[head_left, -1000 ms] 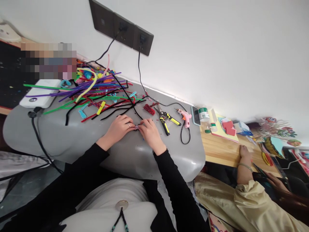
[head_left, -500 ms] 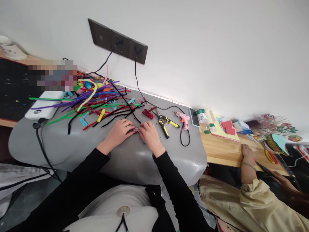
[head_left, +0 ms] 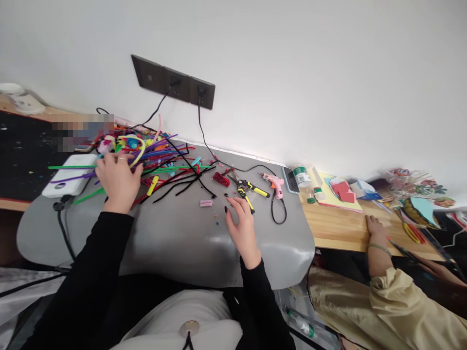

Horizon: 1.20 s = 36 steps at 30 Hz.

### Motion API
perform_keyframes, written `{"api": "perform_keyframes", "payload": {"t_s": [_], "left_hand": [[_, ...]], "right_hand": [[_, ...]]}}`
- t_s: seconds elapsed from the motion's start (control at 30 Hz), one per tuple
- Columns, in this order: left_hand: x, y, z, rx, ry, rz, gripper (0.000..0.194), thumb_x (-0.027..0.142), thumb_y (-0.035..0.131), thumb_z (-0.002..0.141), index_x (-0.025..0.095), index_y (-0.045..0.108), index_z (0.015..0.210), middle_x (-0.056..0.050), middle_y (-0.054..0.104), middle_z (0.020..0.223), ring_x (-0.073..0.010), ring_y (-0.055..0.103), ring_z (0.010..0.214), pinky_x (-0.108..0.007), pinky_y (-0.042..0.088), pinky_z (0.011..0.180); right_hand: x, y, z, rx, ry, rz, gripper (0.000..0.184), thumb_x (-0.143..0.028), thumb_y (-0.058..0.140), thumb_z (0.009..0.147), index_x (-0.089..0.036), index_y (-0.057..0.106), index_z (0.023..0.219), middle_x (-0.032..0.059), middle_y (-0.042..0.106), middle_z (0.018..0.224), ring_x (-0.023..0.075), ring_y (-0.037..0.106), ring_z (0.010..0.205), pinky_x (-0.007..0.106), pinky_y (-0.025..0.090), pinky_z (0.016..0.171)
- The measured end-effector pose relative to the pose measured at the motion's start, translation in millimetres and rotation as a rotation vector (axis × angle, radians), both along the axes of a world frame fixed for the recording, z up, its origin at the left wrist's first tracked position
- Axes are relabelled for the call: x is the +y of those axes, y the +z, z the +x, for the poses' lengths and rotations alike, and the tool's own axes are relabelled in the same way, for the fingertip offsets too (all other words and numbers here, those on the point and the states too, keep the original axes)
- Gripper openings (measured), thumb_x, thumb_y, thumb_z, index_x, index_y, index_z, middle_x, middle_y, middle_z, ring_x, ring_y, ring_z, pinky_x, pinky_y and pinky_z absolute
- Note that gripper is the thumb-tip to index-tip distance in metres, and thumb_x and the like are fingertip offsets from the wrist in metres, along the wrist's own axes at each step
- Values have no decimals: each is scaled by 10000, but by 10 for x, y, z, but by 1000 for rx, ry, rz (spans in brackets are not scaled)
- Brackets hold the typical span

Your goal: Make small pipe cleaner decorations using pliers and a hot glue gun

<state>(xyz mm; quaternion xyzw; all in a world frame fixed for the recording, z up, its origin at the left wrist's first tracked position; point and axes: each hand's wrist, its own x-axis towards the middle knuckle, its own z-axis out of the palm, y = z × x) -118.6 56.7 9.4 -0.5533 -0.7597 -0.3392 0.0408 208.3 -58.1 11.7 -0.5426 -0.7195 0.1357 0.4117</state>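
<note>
My left hand (head_left: 117, 181) reaches into a heap of coloured pipe cleaners (head_left: 160, 158) at the back left of the grey table (head_left: 175, 238); its fingers curl among the stems, and what they grip is hidden. My right hand (head_left: 241, 224) rests open on the table, fingers spread, holding nothing. A small pink piece (head_left: 206, 203) lies alone on the table between the hands, nearer the right one. Yellow-handled pliers (head_left: 245, 188) lie just beyond the right hand's fingertips.
A pink glue gun (head_left: 275, 184) with its black cord, a red glitter piece (head_left: 221, 179) and a phone (head_left: 291, 179) lie at the right. A white power bank (head_left: 69, 174) sits far left. Another person's hand (head_left: 375, 231) rests on the adjoining wooden table (head_left: 339, 228).
Both hands let go of the small pink piece, which now lies on the table. My left hand moved left into the pipe cleaner heap; my right hand opened and drew slightly right.
</note>
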Motion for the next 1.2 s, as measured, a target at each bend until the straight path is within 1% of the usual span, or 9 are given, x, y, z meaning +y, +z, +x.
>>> {"api": "perform_keyframes", "payload": {"t_s": [0.1,0.2,0.33,0.4,0.57,0.67,0.87,1.03,1.2], "left_hand": [[75,25,-53,-9,-10,-29,248,296,562,904,118,706,1001,-172,653,1130,-359,523,1100,-530,441,972],[49,185,40,-43,-17,176,279,312,534,922,126,725,1005,-151,690,1068,-318,568,1037,-481,456,958],[-231,501,384,-91,-90,437,351,381,463,996,152,730,994,-128,723,996,-280,631,988,-426,482,910],[-451,576,614,-104,-226,458,337,385,453,997,194,717,913,-95,730,917,-263,656,922,-411,502,876],[-944,358,1091,-256,-918,5,336,369,421,1015,255,735,977,-42,725,773,-205,669,726,-320,524,723],[-1138,157,1214,-353,-1087,-230,338,346,396,1025,243,701,925,-15,674,660,-178,633,603,-284,493,641],[-1379,16,1204,-431,-1077,-467,312,343,369,1011,240,657,947,33,576,588,-162,575,557,-264,415,586],[-1418,-73,1016,-528,-1009,-511,353,394,388,978,219,693,1011,16,600,641,-165,580,605,-267,421,612],[-1423,-126,824,-954,-844,-586,396,540,557,900,185,716,977,-21,660,688,-150,563,574,-238,418,526]], "right_hand": [[-71,-21,-31,106,17,-30,349,-146,480,979,-218,672,1261,126,666,1177,220,662,1109,382,565,974],[-85,-12,-85,196,44,-73,340,-143,476,961,-218,692,1212,111,678,1142,201,677,1023,354,582,915],[-63,68,-204,361,86,-150,286,-183,514,951,-235,718,1145,81,693,1102,177,671,937,328,584,871],[-64,129,-277,480,137,-212,246,-259,574,960,-250,714,1162,74,697,1099,175,670,935,321,585,856],[-88,269,-407,880,251,-262,433,-487,608,970,-266,597,1342,104,677,1245,212,679,1075,382,579,931],[-71,315,-381,1085,133,-297,376,-522,553,992,-240,626,1230,92,708,1104,203,697,955,390,583,880],[-53,349,-189,1280,45,-400,248,-474,696,901,-234,634,892,-38,489,617,141,519,589,309,515,628],[-106,380,-14,1348,-33,-396,195,-395,691,902,-224,650,985,-94,343,562,83,321,469,242,383,537],[-164,353,129,1271,10,-511,245,-367,723,868,-212,657,1045,-83,411,602,61,295,471,230,265,508]]}}
